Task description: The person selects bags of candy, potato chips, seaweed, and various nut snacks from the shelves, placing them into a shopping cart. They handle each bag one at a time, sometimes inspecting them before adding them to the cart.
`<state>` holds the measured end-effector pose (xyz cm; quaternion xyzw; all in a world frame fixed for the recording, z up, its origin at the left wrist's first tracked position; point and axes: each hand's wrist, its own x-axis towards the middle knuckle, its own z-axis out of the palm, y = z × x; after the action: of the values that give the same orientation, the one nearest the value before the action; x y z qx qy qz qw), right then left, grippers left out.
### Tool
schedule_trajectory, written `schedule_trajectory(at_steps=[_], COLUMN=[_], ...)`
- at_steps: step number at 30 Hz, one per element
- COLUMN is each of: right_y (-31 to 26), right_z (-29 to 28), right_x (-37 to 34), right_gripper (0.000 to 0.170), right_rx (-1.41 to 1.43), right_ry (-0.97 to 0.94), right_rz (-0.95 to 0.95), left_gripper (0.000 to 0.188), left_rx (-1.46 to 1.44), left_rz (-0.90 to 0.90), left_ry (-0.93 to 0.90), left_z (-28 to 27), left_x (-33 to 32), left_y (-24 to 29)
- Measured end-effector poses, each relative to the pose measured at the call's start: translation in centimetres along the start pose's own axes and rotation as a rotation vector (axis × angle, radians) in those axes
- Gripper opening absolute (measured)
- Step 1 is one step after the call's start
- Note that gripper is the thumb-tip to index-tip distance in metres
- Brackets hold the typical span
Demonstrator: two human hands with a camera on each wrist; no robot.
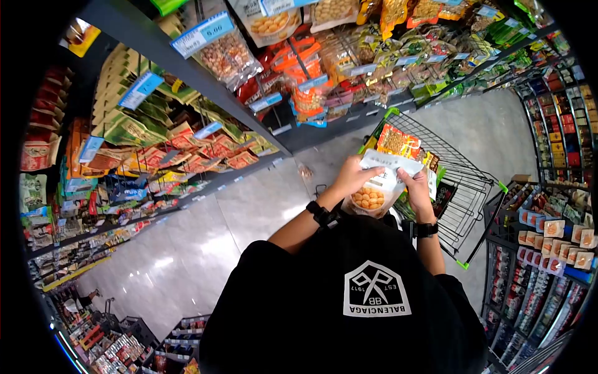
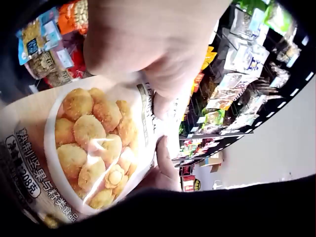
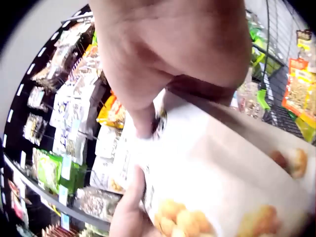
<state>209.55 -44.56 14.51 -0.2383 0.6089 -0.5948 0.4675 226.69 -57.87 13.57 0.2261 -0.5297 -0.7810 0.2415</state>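
Note:
A pale snack bag [image 1: 372,198] with a picture of golden round nuts or crackers is held upright in front of my body. At its upper left corner my left hand [image 1: 352,179] grips it, thumb lying on the front. My right hand [image 1: 420,192] pinches the upper right corner, its thumb also on the front. In the left wrist view the bag's printed front [image 2: 91,143] shows Chinese text and a bowl of the round snacks. The right wrist view catches the bag's side fold [image 3: 237,133], with both thumbs near the top edge.
A black wire shopping cart [image 1: 464,215] with green corners stands just beyond the bag, holding an orange-red snack packet [image 1: 398,142] and other packets. Shelves of hanging snack bags [image 1: 168,134] run along the left and front. More racks [image 1: 554,243] line the right. Grey floor tiles [image 1: 205,234] lie between.

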Motion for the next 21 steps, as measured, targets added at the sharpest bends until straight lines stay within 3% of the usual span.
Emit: schedule_trajectory(at_steps=[5, 7, 10, 13, 16, 18, 20, 21], right_y=[1.5, 1.8, 5.2, 8.5, 11.2, 12.8, 15.9, 17.9], right_z=[-0.9, -2.1, -6.5, -9.0, -11.8, -13.3, -16.0, -18.2], right_x=[0.6, 1.0, 2.2, 4.1, 6.1, 7.5, 8.9, 9.5], right_gripper=[0.021, 0.02, 0.028, 0.031, 0.031, 0.026, 0.021, 0.022], right_rx=[0.051, 0.067, 0.003, 0.077, 0.155, 0.255, 0.354, 0.535], right_ry=[0.318, 0.446, 0.584, 0.765, 0.844, 0.869, 0.896, 0.833], right_rz=[-0.008, -0.045, -0.058, -0.093, 0.0, -0.007, -0.015, 0.082], left_gripper=[0.038, 0.047, 0.05, 0.058, 0.055, 0.055, 0.052, 0.051], left_rx=[0.332, 0.878, 1.18, 1.114, 1.23, 1.163, 0.988, 0.939], left_rz=[-0.034, -0.023, -0.025, -0.321, -0.449, -0.453, -0.584, -0.617], left_ry=[0.051, -0.011, -0.14, -0.119, 0.094, 0.188, 0.272, 0.316], left_z=[-1.2, -2.7, -7.6, -12.8, -16.2, -18.0, -18.8, -19.1], left_x=[0.4, -0.8, -3.3, -7.3, -11.4, -14.0, -15.7, -16.7], left_y=[-0.9, 0.6, -2.6, -4.9, -5.9, -6.8, -7.3, -7.7])
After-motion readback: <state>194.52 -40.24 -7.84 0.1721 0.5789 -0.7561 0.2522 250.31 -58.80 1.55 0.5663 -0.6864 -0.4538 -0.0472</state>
